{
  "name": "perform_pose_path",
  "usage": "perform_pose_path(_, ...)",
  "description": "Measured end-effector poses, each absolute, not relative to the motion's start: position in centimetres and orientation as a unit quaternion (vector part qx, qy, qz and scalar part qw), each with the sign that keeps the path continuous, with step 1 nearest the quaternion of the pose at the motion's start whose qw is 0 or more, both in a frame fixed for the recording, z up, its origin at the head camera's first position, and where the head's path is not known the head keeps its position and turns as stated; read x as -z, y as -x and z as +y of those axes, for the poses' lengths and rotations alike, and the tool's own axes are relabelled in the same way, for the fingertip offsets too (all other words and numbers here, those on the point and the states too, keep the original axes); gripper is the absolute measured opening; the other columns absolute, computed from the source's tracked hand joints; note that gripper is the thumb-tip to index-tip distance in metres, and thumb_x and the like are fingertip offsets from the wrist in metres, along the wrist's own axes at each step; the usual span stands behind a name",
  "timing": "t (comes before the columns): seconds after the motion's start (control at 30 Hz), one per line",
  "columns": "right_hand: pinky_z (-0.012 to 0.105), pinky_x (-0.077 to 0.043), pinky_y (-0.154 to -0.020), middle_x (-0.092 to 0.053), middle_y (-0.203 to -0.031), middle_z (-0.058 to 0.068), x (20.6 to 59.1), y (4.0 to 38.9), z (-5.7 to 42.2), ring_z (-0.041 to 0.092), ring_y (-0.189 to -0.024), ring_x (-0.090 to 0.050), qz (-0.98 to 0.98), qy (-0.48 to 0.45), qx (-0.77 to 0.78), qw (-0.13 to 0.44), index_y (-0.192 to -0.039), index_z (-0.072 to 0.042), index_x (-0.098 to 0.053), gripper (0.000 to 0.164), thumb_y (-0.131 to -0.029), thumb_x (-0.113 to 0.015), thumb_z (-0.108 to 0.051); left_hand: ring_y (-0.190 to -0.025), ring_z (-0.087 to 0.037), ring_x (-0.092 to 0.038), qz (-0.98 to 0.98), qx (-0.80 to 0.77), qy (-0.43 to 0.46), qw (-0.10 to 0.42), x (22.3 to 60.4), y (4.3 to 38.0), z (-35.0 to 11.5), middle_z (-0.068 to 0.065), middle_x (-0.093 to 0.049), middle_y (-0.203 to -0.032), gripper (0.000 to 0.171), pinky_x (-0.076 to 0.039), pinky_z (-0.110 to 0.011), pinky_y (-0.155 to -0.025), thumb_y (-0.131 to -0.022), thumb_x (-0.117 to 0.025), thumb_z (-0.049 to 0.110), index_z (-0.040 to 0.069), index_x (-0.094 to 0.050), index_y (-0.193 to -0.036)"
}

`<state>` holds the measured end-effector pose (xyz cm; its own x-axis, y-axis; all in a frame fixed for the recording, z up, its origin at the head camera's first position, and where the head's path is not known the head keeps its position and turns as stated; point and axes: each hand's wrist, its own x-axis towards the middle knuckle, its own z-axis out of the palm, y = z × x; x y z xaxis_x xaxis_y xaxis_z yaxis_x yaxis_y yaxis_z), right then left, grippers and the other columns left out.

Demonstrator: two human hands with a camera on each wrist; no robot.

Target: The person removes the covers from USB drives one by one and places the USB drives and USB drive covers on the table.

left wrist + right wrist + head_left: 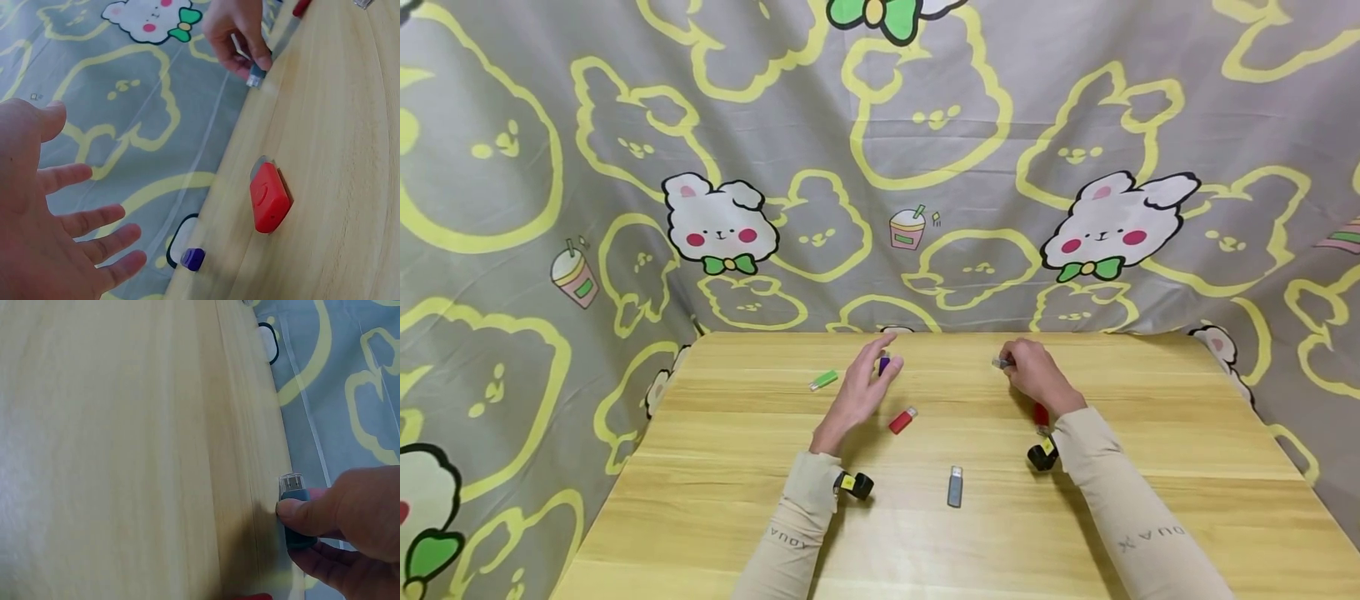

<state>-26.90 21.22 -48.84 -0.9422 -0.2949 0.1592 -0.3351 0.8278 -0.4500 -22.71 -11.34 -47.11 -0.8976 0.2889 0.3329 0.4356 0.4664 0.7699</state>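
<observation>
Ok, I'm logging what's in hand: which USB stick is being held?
The grey USB stick pinched in the right hand. The other grey one and the green one, purple one and two red ones lie on the table.

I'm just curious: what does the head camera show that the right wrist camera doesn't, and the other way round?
Only the head view: the open left hand, a green USB stick, a red stick with its whole body showing and a grey stick lying nearer the person.

Only the right wrist view: the small dark slots in the plug end of the held stick, and the thumb against it.

Both: the right hand gripping that stick, the wooden table and the patterned cloth.
</observation>
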Motion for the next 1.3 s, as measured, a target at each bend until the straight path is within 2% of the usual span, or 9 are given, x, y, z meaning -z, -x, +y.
perform_pose_path(0.37,0.039,-0.053,-0.069,-0.072,-0.098,0.017,47.6,26.0,20.3,0.025,-0.079,-0.062,-0.937,-0.153,-0.307,0.065,-0.102,0.002,-0.072,0.01,-0.093,-0.067,0.004,-0.134,-0.042,-0.052,-0.836,0.501,0.216,0.05,47.2,22.7,-11.3,-0.018,-0.048,-0.152,0.052,-0.043,-0.058,-0.108,-0.108,-0.054,0.032,0.008,-0.045,-0.153)
perform_pose_path(0.7,0.044,-0.055,-0.077,-0.074,-0.101,0.014,45.7,25.0,18.6,0.027,-0.086,-0.066,-0.922,-0.151,-0.348,0.078,-0.105,0.0,-0.074,0.01,-0.099,-0.067,-0.003,-0.131,-0.045,-0.053,-0.821,0.524,0.224,0.031,47.0,22.6,-11.1,-0.019,-0.051,-0.149,0.048,-0.043,-0.057,-0.109,-0.107,-0.057,0.024,0.001,-0.048,-0.148)
perform_pose_path(0.87,0.045,-0.057,-0.079,-0.075,-0.101,0.013,44.8,24.6,17.8,0.028,-0.089,-0.069,-0.917,-0.15,-0.361,0.085,-0.106,-0.002,-0.075,0.01,-0.098,-0.069,-0.006,-0.13,-0.044,-0.054,-0.818,0.53,0.224,0.024,46.9,22.6,-11.0,-0.019,-0.053,-0.146,0.044,-0.044,-0.055,-0.109,-0.106,-0.059,0.02,0.0,-0.052,-0.145)
perform_pose_path(1.07,0.037,-0.056,-0.071,-0.075,-0.096,0.011,44.4,23.8,17.2,0.024,-0.083,-0.068,-0.908,-0.135,-0.389,0.076,-0.101,-0.003,-0.075,0.007,-0.096,-0.073,-0.007,-0.128,-0.045,-0.056,-0.812,0.54,0.223,0.015,46.8,22.6,-10.9,-0.02,-0.055,-0.144,0.042,-0.046,-0.05,-0.109,-0.106,-0.059,0.016,-0.002,-0.053,-0.143)
perform_pose_path(1.17,0.032,-0.055,-0.069,-0.075,-0.094,0.01,44.5,23.5,17.0,0.022,-0.082,-0.068,-0.904,-0.128,-0.402,0.072,-0.1,-0.004,-0.076,0.007,-0.095,-0.074,-0.008,-0.127,-0.043,-0.058,-0.812,0.539,0.221,0.012,46.7,22.5,-10.8,-0.018,-0.057,-0.144,0.041,-0.047,-0.046,-0.108,-0.106,-0.059,0.017,0.0,-0.054,-0.143)
perform_pose_path(1.3,0.031,-0.055,-0.069,-0.076,-0.096,0.01,44.6,23.3,16.6,0.023,-0.083,-0.069,-0.894,-0.132,-0.423,0.074,-0.102,-0.004,-0.076,0.009,-0.095,-0.074,-0.009,-0.127,-0.043,-0.058,-0.811,0.541,0.221,0.013,46.7,22.5,-10.7,-0.018,-0.057,-0.144,0.041,-0.047,-0.046,-0.108,-0.106,-0.059,0.018,0.001,-0.054,-0.143)
